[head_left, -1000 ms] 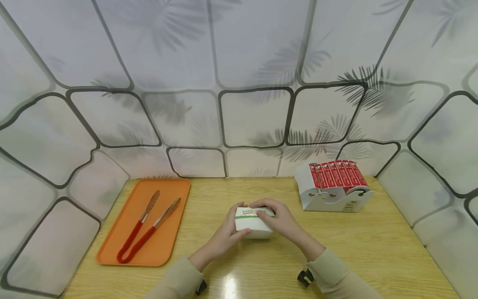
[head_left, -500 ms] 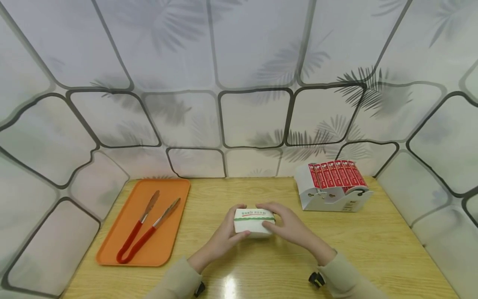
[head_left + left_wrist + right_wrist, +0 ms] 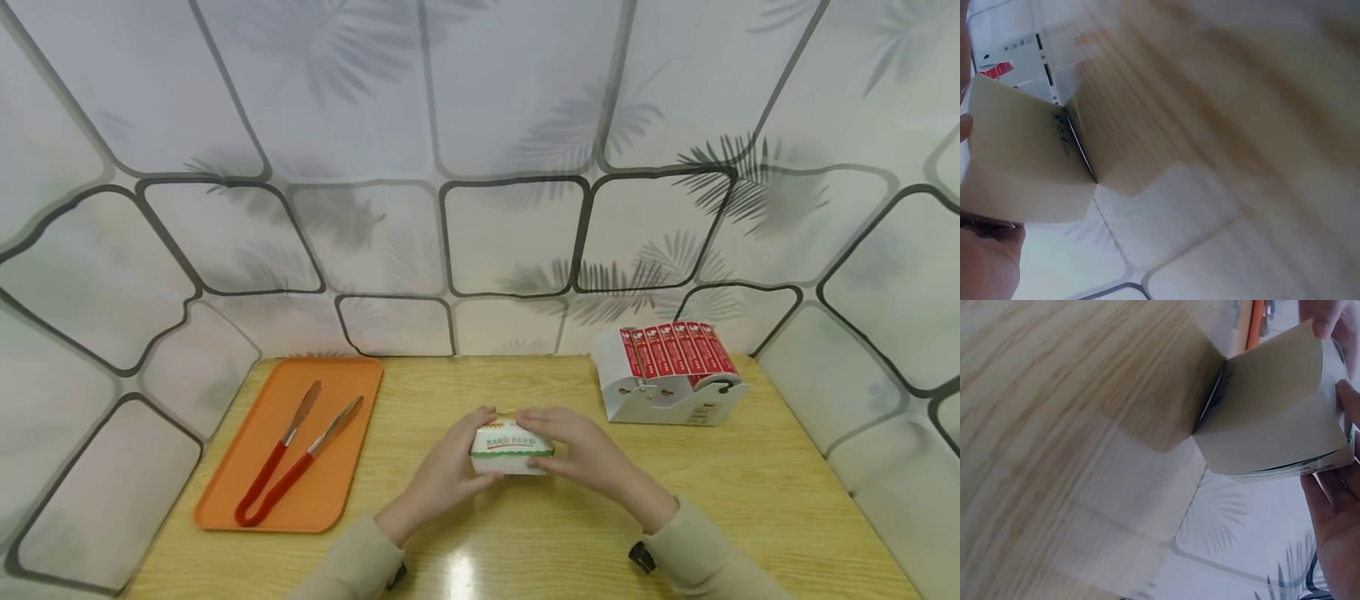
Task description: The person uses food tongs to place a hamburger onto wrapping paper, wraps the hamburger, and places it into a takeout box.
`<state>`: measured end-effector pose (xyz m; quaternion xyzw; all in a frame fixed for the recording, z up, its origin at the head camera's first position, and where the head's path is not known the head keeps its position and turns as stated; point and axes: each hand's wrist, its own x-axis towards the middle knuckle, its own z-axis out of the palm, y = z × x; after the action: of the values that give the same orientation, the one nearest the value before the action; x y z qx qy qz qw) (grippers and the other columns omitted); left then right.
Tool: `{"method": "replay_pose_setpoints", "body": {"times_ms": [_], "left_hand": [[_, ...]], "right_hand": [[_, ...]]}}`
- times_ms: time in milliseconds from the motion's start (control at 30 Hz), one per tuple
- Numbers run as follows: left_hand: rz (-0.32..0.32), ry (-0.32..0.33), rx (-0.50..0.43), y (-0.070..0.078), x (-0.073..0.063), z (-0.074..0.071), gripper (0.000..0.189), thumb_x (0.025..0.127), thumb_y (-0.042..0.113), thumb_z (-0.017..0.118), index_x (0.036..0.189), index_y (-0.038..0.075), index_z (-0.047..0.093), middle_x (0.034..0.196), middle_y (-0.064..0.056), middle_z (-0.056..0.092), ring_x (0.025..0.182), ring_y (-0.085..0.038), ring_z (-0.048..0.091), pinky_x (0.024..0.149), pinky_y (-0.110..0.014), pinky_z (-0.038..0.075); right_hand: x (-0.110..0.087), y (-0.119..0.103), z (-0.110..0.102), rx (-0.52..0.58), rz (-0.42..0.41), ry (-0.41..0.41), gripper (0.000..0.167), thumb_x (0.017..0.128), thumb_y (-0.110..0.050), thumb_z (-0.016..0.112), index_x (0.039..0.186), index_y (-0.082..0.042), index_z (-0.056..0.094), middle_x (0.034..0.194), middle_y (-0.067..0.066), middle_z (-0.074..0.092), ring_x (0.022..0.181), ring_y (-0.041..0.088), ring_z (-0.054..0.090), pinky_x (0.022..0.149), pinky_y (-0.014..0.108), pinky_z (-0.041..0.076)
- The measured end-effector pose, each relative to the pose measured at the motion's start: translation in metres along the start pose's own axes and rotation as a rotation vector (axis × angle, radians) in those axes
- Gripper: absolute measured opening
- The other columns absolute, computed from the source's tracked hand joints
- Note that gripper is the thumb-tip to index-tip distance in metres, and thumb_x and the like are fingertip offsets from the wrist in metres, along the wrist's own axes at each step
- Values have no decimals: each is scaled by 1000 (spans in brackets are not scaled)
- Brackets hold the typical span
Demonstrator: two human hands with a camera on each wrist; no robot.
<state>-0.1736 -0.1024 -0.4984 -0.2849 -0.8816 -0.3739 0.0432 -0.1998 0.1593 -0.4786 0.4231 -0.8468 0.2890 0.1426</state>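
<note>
A small white paper takeaway box with a green wavy stripe and printed lettering stands on the table between both hands. Orange print shows near its top edge. My left hand grips the box's left side, thumb at the near lower edge and fingers at the far top. From the right, my right hand holds it, with the thumb on the near face and fingers over the top. The right wrist view shows the plain side of the box touching the table, with a narrow slit along its edge by the green stripe.
On the left lies an orange tray bearing red-handled metal tongs. At the back right is a white cardboard holder with several red-and-white packets. Patterned white panels enclose the wooden table at the back and sides.
My right hand has slid from across the box top to its right side. The lettered face now sits lower and orange print has come into view. The left hand stays nearly in place.
</note>
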Motion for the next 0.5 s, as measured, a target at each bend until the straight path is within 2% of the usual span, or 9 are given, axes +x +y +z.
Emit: {"method": "replay_pose_setpoints", "body": {"times_ms": [300,500], "left_hand": [[138,-45,241,-9,-1,-6,83,87,24,88,155,-1,47,165,-19,46,152,-35,48,124,-50,44],[180,-71,342,-12,-1,-7,80,89,26,86,154,-2,49,164,-18,47,151,-33,50,122,-46,47]], "right_hand": [[-6,8,9,-209,-231,60,67,71,-23,96,130,-2,74,132,12,76,115,28,75,98,44,65],[-7,12,13,-284,-314,80,68,66,-20,100,127,-2,76,131,11,77,113,26,76,96,39,66]]}}
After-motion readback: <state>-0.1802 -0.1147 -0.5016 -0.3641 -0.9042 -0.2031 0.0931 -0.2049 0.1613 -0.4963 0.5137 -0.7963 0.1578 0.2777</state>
